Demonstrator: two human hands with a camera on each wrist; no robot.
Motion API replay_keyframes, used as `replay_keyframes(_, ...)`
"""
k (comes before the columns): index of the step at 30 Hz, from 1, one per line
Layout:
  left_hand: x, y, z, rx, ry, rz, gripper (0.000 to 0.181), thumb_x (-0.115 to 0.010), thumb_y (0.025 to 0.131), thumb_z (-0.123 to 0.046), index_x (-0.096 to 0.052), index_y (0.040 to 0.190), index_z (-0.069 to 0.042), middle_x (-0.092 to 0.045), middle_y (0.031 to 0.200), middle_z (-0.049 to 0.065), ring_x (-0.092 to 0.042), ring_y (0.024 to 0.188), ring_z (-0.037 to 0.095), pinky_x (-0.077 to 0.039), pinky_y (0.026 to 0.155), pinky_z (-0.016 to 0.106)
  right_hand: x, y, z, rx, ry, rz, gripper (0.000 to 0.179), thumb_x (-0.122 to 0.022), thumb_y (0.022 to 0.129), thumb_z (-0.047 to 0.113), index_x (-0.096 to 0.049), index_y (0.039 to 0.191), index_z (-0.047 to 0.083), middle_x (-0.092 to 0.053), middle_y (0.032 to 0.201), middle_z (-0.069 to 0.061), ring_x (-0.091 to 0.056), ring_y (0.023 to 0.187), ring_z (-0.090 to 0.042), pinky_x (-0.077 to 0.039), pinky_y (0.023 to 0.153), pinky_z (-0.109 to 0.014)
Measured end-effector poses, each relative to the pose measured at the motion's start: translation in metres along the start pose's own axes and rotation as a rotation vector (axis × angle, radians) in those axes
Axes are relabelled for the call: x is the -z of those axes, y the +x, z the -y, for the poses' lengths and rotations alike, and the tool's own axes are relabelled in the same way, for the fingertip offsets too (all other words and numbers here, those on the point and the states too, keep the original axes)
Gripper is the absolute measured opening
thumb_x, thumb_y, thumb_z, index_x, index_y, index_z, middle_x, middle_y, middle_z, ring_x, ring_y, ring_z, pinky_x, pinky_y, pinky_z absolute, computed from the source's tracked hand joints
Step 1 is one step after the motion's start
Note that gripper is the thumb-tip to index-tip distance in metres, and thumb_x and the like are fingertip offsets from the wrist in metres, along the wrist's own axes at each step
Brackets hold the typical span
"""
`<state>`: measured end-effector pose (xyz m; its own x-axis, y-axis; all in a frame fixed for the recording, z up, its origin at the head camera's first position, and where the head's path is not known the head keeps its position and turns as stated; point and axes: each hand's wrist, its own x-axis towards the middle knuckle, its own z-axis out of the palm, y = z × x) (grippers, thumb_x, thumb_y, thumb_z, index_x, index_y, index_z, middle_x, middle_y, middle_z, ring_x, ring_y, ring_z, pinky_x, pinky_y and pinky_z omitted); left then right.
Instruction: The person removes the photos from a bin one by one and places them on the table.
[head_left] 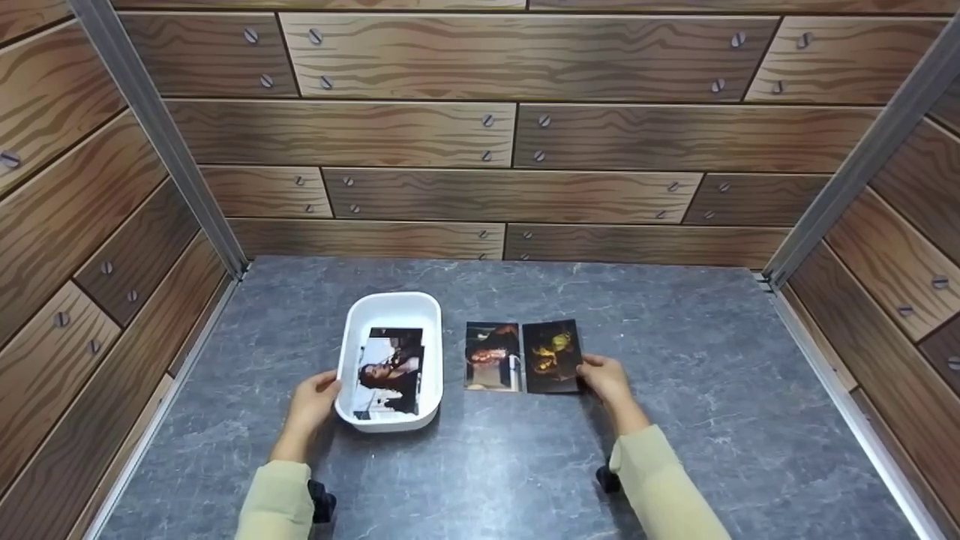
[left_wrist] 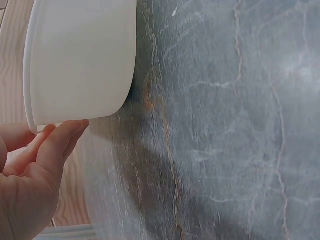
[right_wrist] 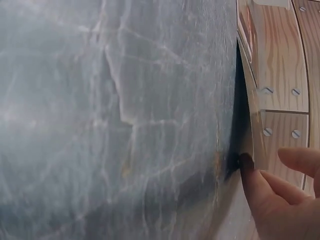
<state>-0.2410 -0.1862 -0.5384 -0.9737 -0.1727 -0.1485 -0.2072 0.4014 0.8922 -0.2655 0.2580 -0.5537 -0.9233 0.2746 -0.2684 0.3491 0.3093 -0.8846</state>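
Note:
My left hand grips the left rim of a white plastic tub, with fingers against its outer wall. Inside the tub lie overlapping photo prints; the top photo has a person with dark red hair. To the right, a dark photo with yellow and orange figures has its lower right edge pinched by my right hand. That edge stands slightly off the table in the right wrist view, with a fingertip at it. Beside it on the left is another photo with reddish tones.
A grey marbled tabletop lies under everything. Wood-print panels enclose it at the back and both sides, with metal corner posts. Both forearms, in light sleeves, come in from the front edge.

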Motion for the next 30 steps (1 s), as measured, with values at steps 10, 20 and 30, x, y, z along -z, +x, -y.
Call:
replay_keyframes(10,0.0,-0.001,-0.001,0.0,0.005,0.003,0.038,-0.048,0.099,-0.007,-0.05,0.129,0.017,-0.055,0.127,0.035,-0.055,0.117,0.04,-0.049,0.099,0.043,0.009,0.0,0.001,0.041,0.013,0.018,0.05,-0.048,0.095,0.002,-0.035,0.139,-0.018,-0.039,0.142,-0.036,-0.038,0.134,-0.045,-0.034,0.114,-0.049)
replay_keyframes(20,0.0,0.0,-0.001,0.016,-0.007,0.002,0.038,-0.047,0.099,-0.007,-0.05,0.129,0.016,-0.055,0.127,0.034,-0.055,0.117,0.04,-0.049,0.098,0.042,0.009,0.005,0.028,-0.042,0.15,0.03,0.072,-0.055,0.098,0.017,-0.014,0.152,-0.006,-0.016,0.158,-0.027,-0.016,0.146,-0.039,-0.021,0.12,-0.047)
replay_keyframes(30,-0.001,0.001,-0.001,0.036,0.001,0.015,0.039,-0.047,0.1,-0.009,-0.049,0.131,0.015,-0.053,0.131,0.034,-0.053,0.121,0.042,-0.047,0.101,0.046,-0.035,-0.005,0.067,0.104,0.358,0.011,0.075,-0.064,0.092,0.009,-0.019,0.149,-0.009,-0.022,0.155,-0.029,-0.022,0.145,-0.041,-0.022,0.12,-0.043)
